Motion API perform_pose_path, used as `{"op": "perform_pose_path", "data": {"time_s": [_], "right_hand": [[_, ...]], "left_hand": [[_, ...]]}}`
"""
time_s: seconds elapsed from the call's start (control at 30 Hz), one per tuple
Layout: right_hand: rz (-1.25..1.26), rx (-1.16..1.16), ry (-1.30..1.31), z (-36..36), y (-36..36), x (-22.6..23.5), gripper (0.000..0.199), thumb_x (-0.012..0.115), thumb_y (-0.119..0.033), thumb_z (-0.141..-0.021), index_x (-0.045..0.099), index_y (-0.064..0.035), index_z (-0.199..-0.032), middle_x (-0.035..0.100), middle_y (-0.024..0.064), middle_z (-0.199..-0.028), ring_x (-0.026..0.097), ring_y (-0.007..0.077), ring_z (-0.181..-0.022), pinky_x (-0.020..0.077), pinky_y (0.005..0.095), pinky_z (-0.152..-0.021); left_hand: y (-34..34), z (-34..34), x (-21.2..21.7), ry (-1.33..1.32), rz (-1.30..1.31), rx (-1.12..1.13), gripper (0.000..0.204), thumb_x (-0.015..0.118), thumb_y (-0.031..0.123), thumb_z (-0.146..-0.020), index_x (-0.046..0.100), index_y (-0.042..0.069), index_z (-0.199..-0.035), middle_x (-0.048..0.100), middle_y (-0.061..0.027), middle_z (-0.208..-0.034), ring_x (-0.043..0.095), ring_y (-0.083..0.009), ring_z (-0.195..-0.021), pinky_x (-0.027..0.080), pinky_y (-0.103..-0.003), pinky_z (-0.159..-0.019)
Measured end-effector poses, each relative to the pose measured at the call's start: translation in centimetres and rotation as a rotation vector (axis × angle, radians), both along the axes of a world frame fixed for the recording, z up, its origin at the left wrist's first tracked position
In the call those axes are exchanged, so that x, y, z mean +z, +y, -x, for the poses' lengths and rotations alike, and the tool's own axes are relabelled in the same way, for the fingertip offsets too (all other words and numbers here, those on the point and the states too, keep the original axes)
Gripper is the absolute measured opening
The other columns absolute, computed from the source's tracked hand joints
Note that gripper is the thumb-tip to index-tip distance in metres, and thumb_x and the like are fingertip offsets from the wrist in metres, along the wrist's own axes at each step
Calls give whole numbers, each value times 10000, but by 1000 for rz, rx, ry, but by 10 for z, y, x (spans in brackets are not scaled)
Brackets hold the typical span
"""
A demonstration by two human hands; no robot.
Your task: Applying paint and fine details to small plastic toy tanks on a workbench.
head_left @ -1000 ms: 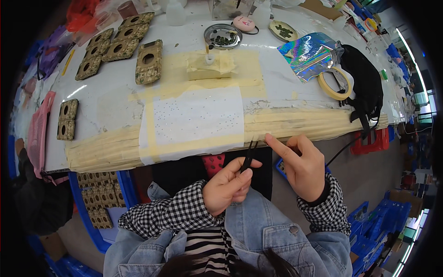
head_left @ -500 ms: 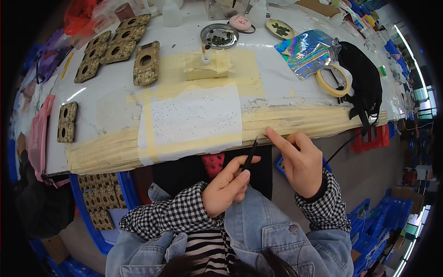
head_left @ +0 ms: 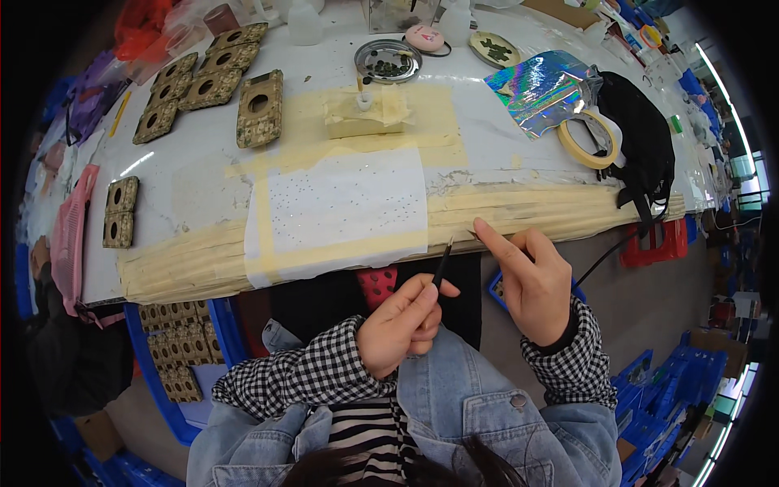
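My left hand [head_left: 399, 326] is closed around a slender black tool [head_left: 442, 264] with a fine, pale tip pointing away from me. Close to that tip, my right hand [head_left: 531, 284] has its index finger extended and the other fingers curled. A tiny dark piece [head_left: 471, 234] shows at the index fingertip; its kind is too small to make out. Both hands hover just off the table's front edge. Beyond them a white sheet [head_left: 341, 195] scattered with tiny shiny dots is fixed down with yellowish tape.
Camouflage-patterned pieces with round holes [head_left: 260, 108] sit at the left. A taped block [head_left: 365, 123], a round metal dish of dark bits [head_left: 388, 62], an iridescent pouch [head_left: 540, 91], a tape roll [head_left: 587, 140] and a black bag [head_left: 637, 130] lie farther back. Below-left stands a blue crate [head_left: 234, 325].
The left hand and its black tool have shifted and turned slightly, the tip drawing a little away from the right fingertip. The right hand has moved slightly right and up.
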State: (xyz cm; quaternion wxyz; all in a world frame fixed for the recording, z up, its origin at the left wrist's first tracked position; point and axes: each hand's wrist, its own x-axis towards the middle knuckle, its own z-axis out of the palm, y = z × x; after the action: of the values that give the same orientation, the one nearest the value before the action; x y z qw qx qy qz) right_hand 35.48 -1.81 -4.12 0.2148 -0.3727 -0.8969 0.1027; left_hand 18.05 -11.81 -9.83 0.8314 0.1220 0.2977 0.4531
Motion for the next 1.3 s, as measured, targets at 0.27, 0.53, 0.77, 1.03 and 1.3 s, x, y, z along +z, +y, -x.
{"op": "perform_pose_path", "data": {"time_s": [0.27, 0.53, 0.77, 1.03, 1.3], "right_hand": [[-85, 69, -66, 1, -3, -5, 600, 605, 25, -673, 603, -200, -1229, 421, 39, -695, 487, 178, -611, 435, 304, -529], [-126, 68, -111, 2, -1, -1, 600, 594, 2, -684, 585, -208, -1246, 404, 34, -691, 498, 168, -615, 434, 297, -526], [-153, 66, -135, 3, 0, -6, 611, 600, -3, -678, 581, -208, -1254, 403, 30, -691, 497, 164, -610, 438, 294, -522], [-164, 55, -113, 3, 0, -13, 597, 601, -11, -680, 590, -205, -1244, 391, 30, -684, 486, 168, -597, 437, 296, -513], [-182, 28, -116, 9, 1, -13, 608, 599, -15, -676, 586, -220, -1248, 391, 35, -688, 486, 172, -597, 438, 300, -515]], "left_hand": [[6, 3, 4, -83, 75, -8, 217, 359, 278, -1009, 474, 103, -952, 403, 13, -746, 330, -66, -570, 279, -180, -469], [8, 3, -2, -138, 69, -22, 245, 350, 294, -1008, 467, 107, -901, 390, 16, -733, 345, -77, -603, 288, -192, -477], [12, 1, -9, -253, 93, -52, 330, 297, 376, -1012, 442, 124, -855, 308, 34, -650, 265, -70, -557, 240, -187, -462], [13, 2, -2, -218, 83, -31, 334, 246, 383, -1019, 420, 133, -882, 247, 53, -583, 203, -66, -503, 224, -196, -442], [17, 0, 4, -132, 120, 16, 353, 266, 392, -1014, 396, 138, -806, 310, 36, -636, 263, -71, -543, 273, -201, -461]]}}
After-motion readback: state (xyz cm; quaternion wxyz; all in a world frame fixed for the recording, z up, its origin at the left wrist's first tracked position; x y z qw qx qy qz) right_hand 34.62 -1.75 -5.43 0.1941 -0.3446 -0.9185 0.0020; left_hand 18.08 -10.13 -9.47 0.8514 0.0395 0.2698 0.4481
